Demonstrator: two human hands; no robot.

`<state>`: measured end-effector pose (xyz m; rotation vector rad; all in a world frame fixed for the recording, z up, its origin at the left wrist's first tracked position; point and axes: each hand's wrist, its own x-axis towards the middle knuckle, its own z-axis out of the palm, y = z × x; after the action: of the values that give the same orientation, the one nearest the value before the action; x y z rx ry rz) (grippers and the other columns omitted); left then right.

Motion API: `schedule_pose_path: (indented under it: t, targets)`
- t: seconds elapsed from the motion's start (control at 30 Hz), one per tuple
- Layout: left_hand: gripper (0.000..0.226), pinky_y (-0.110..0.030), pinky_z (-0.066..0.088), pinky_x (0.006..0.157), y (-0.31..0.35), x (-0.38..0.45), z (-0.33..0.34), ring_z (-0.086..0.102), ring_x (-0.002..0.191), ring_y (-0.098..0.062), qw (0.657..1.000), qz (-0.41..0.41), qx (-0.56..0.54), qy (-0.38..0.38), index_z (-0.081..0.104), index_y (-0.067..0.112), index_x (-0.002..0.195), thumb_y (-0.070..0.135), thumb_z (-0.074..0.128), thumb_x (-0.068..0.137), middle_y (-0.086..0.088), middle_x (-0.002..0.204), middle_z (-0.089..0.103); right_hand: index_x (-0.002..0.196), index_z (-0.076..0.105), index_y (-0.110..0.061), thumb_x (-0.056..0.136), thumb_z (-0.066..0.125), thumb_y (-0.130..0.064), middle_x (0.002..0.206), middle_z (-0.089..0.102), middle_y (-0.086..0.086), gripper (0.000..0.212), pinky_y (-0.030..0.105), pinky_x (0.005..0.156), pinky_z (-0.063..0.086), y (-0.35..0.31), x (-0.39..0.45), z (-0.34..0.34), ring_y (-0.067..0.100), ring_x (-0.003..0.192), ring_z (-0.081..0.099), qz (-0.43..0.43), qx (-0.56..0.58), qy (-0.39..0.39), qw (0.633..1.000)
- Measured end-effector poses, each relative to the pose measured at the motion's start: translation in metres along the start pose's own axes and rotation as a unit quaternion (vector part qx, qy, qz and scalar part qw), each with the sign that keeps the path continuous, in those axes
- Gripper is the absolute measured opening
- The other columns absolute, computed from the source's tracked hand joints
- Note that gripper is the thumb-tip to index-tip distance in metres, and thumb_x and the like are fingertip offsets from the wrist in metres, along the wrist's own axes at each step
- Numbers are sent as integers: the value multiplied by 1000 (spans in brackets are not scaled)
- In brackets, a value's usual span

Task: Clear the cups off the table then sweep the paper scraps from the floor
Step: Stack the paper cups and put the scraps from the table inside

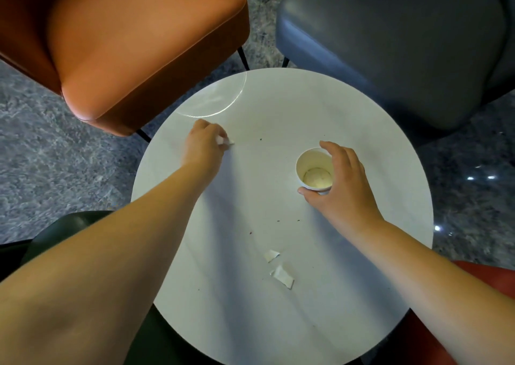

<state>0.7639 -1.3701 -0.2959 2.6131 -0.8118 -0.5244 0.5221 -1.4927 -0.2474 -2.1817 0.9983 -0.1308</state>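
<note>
On the round white table [278,108], a paper cup [314,169] stands upright: light, thin-walled, crushable, best held gently around its sides. The right hand [338,182] curls around it, seemingly touching. The left hand [204,143] pinches a flimsy paper scrap [223,140].

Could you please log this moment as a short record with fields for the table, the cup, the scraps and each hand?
table: round white tabletop
cup: white paper cup, upright, open, nearly empty
right hand: right hand curled round the cup
left hand: left hand pinching a small white paper scrap
loose scraps: two torn white paper pieces on the tabletop, nearer the person
seats: orange upholstered chair, grey upholstered chair
</note>
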Motion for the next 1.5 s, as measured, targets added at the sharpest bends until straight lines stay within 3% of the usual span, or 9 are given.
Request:
schedule_pose_path:
  t: [0.27,0.47,0.7,0.8,0.93,1.1,1.3,1.4,1.5]
  targets:
    - [16,-20,44,59,47,-78,-2,62,69,-12,963,-131,-226,-71,68,27,69,18,75,81,10,70,66,140,37,-25,70,83,-34,136,42,-1,85,40,96,47,8,-22,-5,22,125,40,6,-6,-14,1000]
    - [24,-15,47,51,108,-130,-22,62,63,-2,933,-31,-341,-115,73,36,79,13,72,83,17,74,70,139,37,-22,67,85,-34,135,43,1,87,35,94,48,11,-35,-5,24,123,44,-19,-21,-23,999]
    - [21,-7,37,48,59,-152,-14,59,63,1,974,-77,-179,-115,68,39,88,18,69,86,8,86,68,140,37,-24,69,84,-31,137,42,-1,86,35,95,46,21,-47,-11,22,123,42,-24,4,-28,999]
    - [19,-4,36,60,37,-173,10,57,78,2,982,-52,-86,-158,66,36,95,21,72,85,11,100,60,140,38,-23,68,85,-31,136,42,0,87,35,95,45,24,-54,-12,23,122,42,-35,7,-35,999]
    - [34,-21,47,75,28,-198,45,56,88,-10,979,4,-16,-201,62,31,113,28,74,82,12,104,45,139,37,-25,69,84,-31,135,42,-2,85,34,95,45,29,-64,-12,21,122,41,-40,18,-44,998]
    - [17,-16,31,57,29,-204,65,49,81,-12,989,-15,9,-149,59,28,97,30,71,85,14,98,39,138,37,-28,69,84,-30,134,41,-5,84,32,95,44,38,-73,-16,19,121,41,-44,13,-50,998]
    - [15,-23,36,64,30,-203,63,58,84,-18,988,-24,11,-153,54,25,84,23,68,89,9,90,52,138,38,-25,68,84,-29,133,43,-2,83,35,95,45,42,-79,-16,21,120,42,-46,5,-60,997]
    - [19,-14,40,60,46,-205,51,60,78,-10,984,-84,-109,-110,54,27,81,23,72,86,10,82,61,139,37,-25,69,84,-30,134,42,-3,85,35,96,45,41,-81,-13,20,121,41,-49,7,-72,996]
    - [23,-7,44,60,82,-207,33,61,70,2,947,-100,-305,-3,58,31,80,22,79,80,13,73,65,141,36,-25,69,84,-29,137,41,-3,87,33,98,43,40,-82,-9,20,124,40,-50,10,-77,996]
